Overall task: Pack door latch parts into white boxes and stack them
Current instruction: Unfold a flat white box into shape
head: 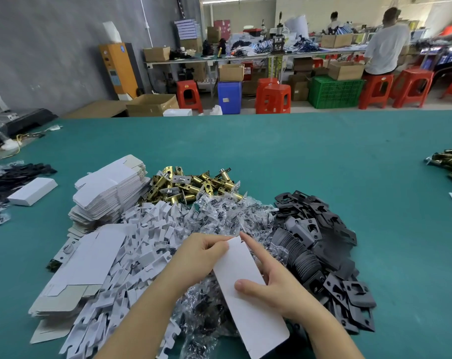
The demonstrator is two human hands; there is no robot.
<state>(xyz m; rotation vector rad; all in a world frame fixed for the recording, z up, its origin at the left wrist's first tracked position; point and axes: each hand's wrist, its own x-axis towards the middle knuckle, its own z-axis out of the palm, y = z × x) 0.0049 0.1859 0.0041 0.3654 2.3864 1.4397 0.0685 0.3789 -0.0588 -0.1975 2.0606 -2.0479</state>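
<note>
A flat white box blank [248, 288] is held in both hands above the heaps on the green table [323, 156], its long side running from the near edge up toward the middle; the left hand [201, 255] pinches its far top corner between curled fingers and thumb, while the right hand [274, 278] grips its right edge, thumb pressed on the face and forefinger stretched along the edge toward the corner. Under the blank lie clear bags of small dark parts [219, 216]; just left of it, a spill of white card inserts [147, 242] and stacks of flat white blanks [111, 193]; beyond it, brass latch bodies [193, 185]; to its right, black strike plates [320, 237] (heaped loosely, some fanned). Far left of the blank rests one closed white box [33, 190].
</note>
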